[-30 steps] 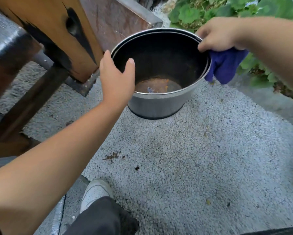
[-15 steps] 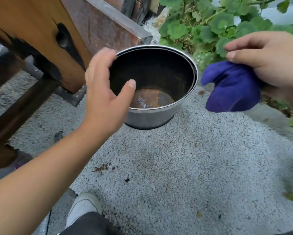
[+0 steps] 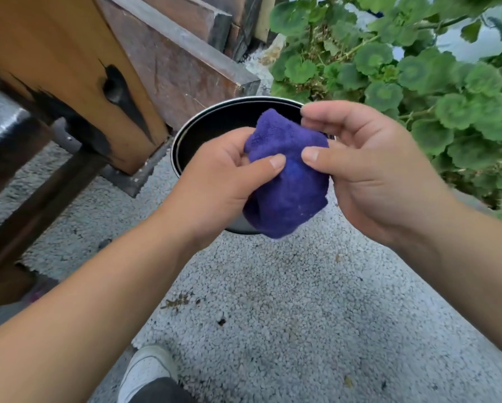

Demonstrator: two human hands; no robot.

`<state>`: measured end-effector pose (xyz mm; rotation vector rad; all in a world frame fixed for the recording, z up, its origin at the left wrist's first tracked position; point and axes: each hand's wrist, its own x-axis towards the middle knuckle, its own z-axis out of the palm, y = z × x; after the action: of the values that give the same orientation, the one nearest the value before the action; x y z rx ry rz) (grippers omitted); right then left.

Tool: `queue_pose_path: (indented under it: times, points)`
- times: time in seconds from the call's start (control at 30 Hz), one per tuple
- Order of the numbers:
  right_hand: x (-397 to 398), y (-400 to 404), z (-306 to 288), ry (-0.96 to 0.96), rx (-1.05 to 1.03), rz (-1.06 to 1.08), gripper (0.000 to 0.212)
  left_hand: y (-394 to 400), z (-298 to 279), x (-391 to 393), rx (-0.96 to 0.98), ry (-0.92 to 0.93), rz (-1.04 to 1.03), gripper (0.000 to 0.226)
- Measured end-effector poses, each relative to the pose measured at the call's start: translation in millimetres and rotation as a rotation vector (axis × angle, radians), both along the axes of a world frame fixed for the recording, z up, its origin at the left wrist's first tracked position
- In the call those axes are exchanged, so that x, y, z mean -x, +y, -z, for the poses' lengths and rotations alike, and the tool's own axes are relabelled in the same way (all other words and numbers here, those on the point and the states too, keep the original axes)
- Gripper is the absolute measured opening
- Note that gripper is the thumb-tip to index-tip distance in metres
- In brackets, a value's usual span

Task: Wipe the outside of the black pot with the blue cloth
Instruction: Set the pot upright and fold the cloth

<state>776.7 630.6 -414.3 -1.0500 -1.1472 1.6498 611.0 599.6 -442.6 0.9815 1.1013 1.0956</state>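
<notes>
The black pot [image 3: 214, 123] with a silver rim stands on the pebbled ground, mostly hidden behind my hands. A bunched blue cloth [image 3: 287, 181] hangs in the air above and in front of the pot. My left hand [image 3: 214, 181] grips the cloth's left side with thumb and fingers. On the cloth's right side, my right hand [image 3: 369, 170] pinches it between thumb and fingers. Neither hand touches the pot.
A wooden post [image 3: 69, 68] and dark beams stand to the left of the pot. A stone block [image 3: 185, 62] lies behind it. Green leafy plants [image 3: 418, 82] fill the right. My white shoe [image 3: 148, 370] is at the bottom.
My left hand left the pot rim and took hold of the cloth. My right hand brought the cloth from beside the pot to in front of it.
</notes>
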Motion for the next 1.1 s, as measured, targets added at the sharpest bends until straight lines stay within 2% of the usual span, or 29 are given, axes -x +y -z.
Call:
queue_pose_path:
  times: [0.13, 0.23, 0.33, 0.43, 0.57, 0.67, 0.77, 0.9, 1.0, 1.07, 1.1]
  points:
    - [-7, 3, -6, -0.132, 0.015, -0.031, 0.051, -1, -6, 9, -0.166, 0.212, 0.010, 0.014]
    - [-12, 5, -14, -0.216, -0.025, -0.107, 0.057, -1, -3, 13, -0.239, 0.252, 0.101, 0.014]
    - [-13, 5, -22, -0.336, -0.184, -0.120, 0.049, 0, 1, 16, -0.254, 0.368, 0.199, 0.033]
    - [-15, 9, -27, -0.316, -0.261, -0.098, 0.038, 3, 2, 20, -0.199, 0.453, 0.300, 0.045]
    - [-27, 20, -30, -0.380, -0.351, -0.080, 0.035, 3, 0, 26, -0.320, 0.644, 0.368, 0.020]
    - [-41, 28, -30, -0.433, -0.385, -0.119, 0.035, 4, -4, 30, -0.355, 0.574, 0.351, 0.026]
    - [-55, 36, -27, -0.380, -0.274, -0.181, 0.033, 7, -10, 38, -0.324, 0.458, 0.366, 0.027]
    - [-66, 39, -18, -0.306, -0.022, -0.432, 0.040, 12, -24, 42, -0.321, 0.385, 0.347, 0.013]
    - [-61, 38, -10, -0.454, 0.005, -0.675, 0.051, 15, -37, 41, -0.336, 0.380, 0.407, 0.009]
    - [-51, 35, -6, -0.547, -0.058, -0.778, 0.038, 18, -48, 40, -0.332, 0.362, 0.446, 0.008]
    - [-44, 34, -4, -0.571, -0.101, -0.729, 0.026, 19, -54, 40, -0.330, 0.364, 0.467, 0.007]
